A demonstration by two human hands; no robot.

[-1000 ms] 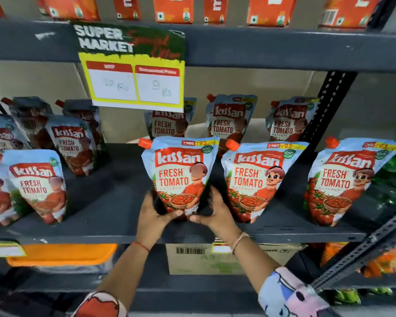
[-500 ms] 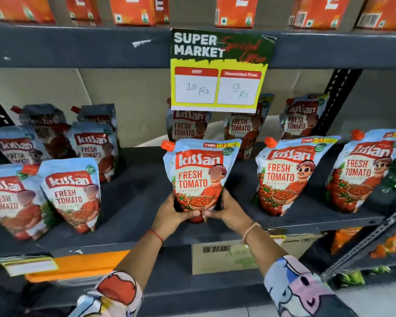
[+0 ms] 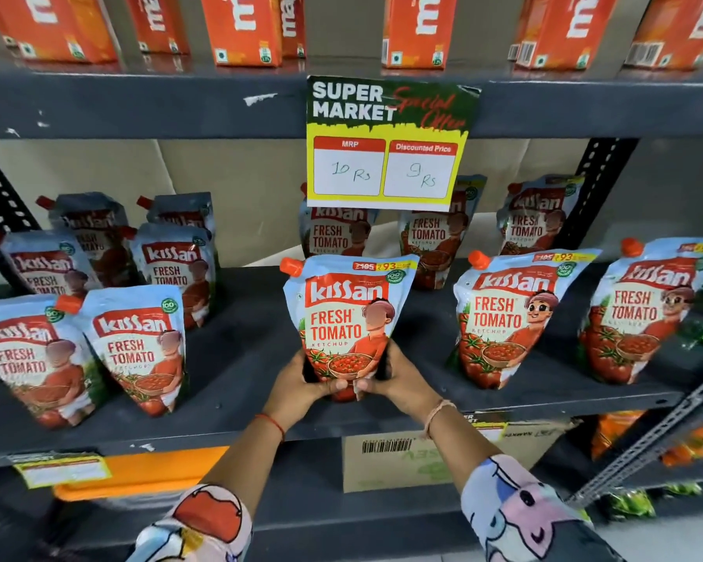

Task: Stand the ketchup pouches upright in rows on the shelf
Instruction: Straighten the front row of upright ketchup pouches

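A light-blue and red ketchup pouch (image 3: 348, 318) with an orange cap stands upright at the front middle of the dark grey shelf (image 3: 240, 358). My left hand (image 3: 301, 379) grips its lower left side and my right hand (image 3: 398, 377) its lower right, thumbs meeting at its base. Two more pouches stand to its right, the nearer pouch (image 3: 508, 318) and the far-right pouch (image 3: 646, 310). At the front left stand two pouches (image 3: 137, 346), with several behind them. Three back-row pouches (image 3: 335, 233) stand partly hidden by the price sign.
A yellow and green price sign (image 3: 386, 144) hangs from the upper shelf edge, over the back row. Orange boxes (image 3: 240, 30) line the shelf above. A cardboard carton (image 3: 402, 460) and an orange item (image 3: 139, 468) sit on the shelf below. A perforated upright (image 3: 597, 188) stands at the right.
Both hands stay on the same pouch. The view has swung left, so the pouch and sign now sit nearer the centre, and my thumbs have closed together at its base.
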